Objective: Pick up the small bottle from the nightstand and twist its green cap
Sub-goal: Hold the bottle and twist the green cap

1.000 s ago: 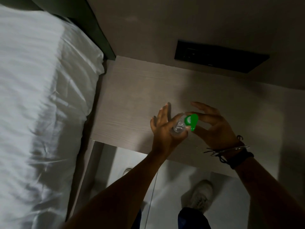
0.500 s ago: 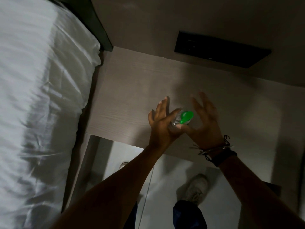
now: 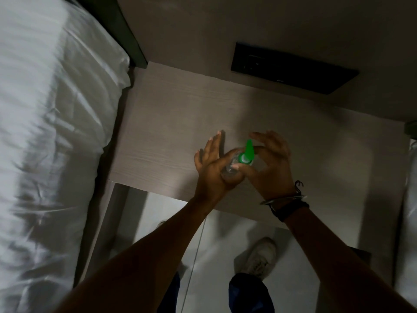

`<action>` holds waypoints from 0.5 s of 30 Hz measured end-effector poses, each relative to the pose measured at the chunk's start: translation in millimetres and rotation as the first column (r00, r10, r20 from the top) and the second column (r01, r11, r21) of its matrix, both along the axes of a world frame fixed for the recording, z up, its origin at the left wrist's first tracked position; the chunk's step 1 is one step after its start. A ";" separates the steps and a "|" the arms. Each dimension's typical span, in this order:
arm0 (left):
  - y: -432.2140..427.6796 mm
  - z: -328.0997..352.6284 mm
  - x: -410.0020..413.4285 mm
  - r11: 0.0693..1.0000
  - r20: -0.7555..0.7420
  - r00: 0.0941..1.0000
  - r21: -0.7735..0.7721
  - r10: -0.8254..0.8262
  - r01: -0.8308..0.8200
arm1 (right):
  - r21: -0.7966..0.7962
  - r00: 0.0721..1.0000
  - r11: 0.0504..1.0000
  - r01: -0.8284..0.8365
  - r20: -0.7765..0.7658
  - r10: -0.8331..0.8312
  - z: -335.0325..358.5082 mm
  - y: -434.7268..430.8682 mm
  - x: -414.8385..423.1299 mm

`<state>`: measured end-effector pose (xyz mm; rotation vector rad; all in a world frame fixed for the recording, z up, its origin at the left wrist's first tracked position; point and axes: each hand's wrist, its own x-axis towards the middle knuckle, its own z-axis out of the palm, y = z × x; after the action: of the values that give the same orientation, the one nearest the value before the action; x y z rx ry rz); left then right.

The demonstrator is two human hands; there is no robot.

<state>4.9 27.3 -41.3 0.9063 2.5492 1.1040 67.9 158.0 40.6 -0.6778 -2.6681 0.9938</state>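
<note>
left hand (image 3: 214, 170) grips small clear plastic bottle (image 3: 231, 169) over pale wood nightstand (image 3: 162, 123) front edge; right hand (image 3: 268, 163) fingers pinch its flipped-open green cap (image 3: 247, 154); white bed (image 3: 49, 132) left.

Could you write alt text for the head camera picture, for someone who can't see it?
Two bare hands hold a small clear bottle over a pale nightstand: the left hand grips it, the right hand works its green cap. White bed at left.
</note>
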 end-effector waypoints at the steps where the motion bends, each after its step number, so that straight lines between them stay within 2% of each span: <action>1: -0.9 -0.3 0.9 1.000 -0.004 1.000 0.003 -0.001 0.001 | 0.037 1.000 0.999 0.027 0.013 -0.027 0.9 -0.9 -2.3; 3: -0.8 3.0 4.6 0.999 0.016 1.000 0.023 0.025 -0.026 | 0.041 0.999 0.998 0.037 0.034 -0.039 2.9 -4.7 -4.3; 6: 1.2 6.3 5.3 0.997 0.091 0.995 0.050 0.050 -0.054 | -0.115 0.999 0.993 -0.033 0.016 0.035 0.0 -2.1 0.6; 8: 1.3 3.0 2.7 1.000 0.033 0.999 0.013 0.012 -0.012 | -0.095 0.998 0.994 -0.061 -0.020 0.060 -4.5 2.7 6.5; 12: 0.6 0.4 3.9 0.999 -0.048 0.999 -0.028 0.016 -0.018 | -0.069 0.996 0.993 0.092 -0.012 -0.093 -4.2 -2.5 2.9; 15: -0.8 -1.0 4.9 0.998 -0.082 0.996 -0.048 0.038 -0.042 | -0.125 0.998 0.991 0.037 0.048 -0.031 -4.1 -7.6 -0.3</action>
<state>9.8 26.5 -42.3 0.9091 2.6590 1.0299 67.6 150.4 36.5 -0.7786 -2.6403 1.1593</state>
